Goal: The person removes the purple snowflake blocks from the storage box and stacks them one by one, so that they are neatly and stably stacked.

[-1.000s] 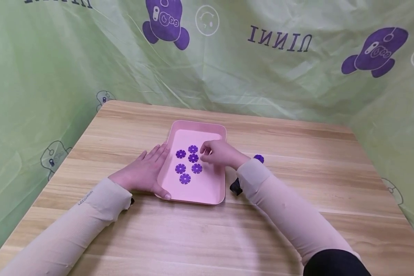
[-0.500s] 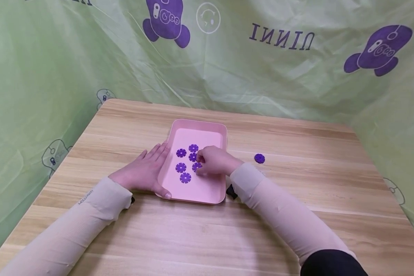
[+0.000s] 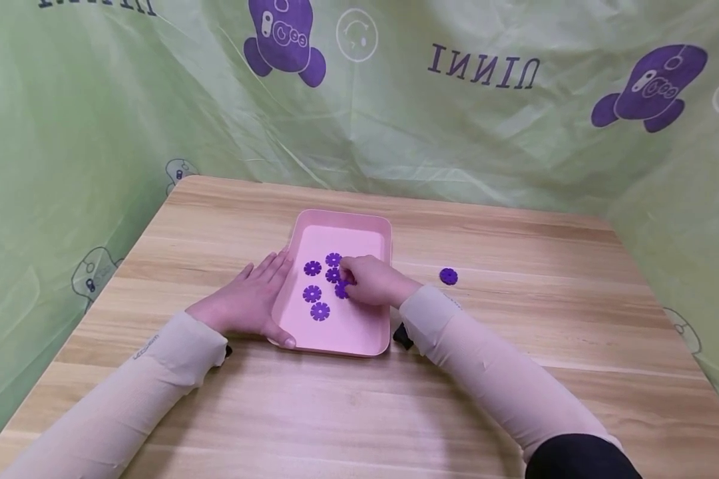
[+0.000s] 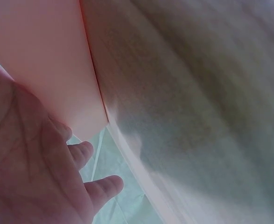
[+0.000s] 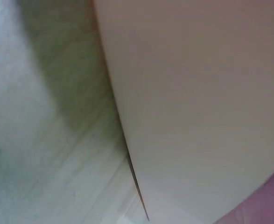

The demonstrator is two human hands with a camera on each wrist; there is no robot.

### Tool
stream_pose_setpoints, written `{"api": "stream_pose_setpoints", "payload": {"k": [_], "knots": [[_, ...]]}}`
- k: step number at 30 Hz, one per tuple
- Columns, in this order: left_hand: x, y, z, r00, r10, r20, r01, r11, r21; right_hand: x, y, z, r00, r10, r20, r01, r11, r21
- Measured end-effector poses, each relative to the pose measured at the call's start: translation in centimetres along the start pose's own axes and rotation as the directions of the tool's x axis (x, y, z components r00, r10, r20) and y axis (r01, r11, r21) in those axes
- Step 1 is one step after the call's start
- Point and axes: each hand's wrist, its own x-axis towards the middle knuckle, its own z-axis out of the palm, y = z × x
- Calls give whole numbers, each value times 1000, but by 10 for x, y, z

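A pink tray [image 3: 329, 342] lies on the table with several purple notched plastic discs, like snowflake building pieces, on its floor. My left hand [image 3: 245, 299] lies along the tray's left wall, fingers straight and spread, the thumb at the near corner. In the left wrist view, the left palm [image 4: 38, 149] faces the tray's outer wall [image 4: 62, 70]. My right hand [image 3: 371, 279] reaches over the tray's right wall with curled fingers and pinches the edge of one purple disc [image 3: 341, 290]. The hand hides part of that disc. Another disc [image 3: 333, 275] sits close to the fingertips.
One more purple disc [image 3: 448, 276], seemingly a small stack, lies on the wooden table [image 3: 515, 286] right of the tray. A black wrist device [image 3: 403, 336] hangs under the right wrist near the tray wall. A green printed curtain [image 3: 485, 133] surrounds the table.
The right hand has come down and toward me onto the disc at the right of the group, its fingers closing at the disc's edge. The left hand has stayed against the tray.
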Motion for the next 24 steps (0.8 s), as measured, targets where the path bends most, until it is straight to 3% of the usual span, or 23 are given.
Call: {"api": "stream_pose_setpoints", "payload": {"k": [8, 14, 19, 24], "knots": [[-1, 1, 2, 1000, -6, -5, 6, 1000, 14, -3, 6, -4, 998, 15, -65, -11, 997, 71], [-2, 0, 2, 1000, -1, -18, 1, 1000, 18, -7, 11, -16, 992, 51, -117, -25, 977, 210], [-1, -1, 2, 1000, 4, -16, -4, 1000, 26, -11, 19, -24, 983, 118, -142, -60, 931, 360], [-1, -2, 2, 1000, 5, -13, -5, 1000, 25, -17, 27, -31, 965, 214, -150, -106, 844, 525]]}}
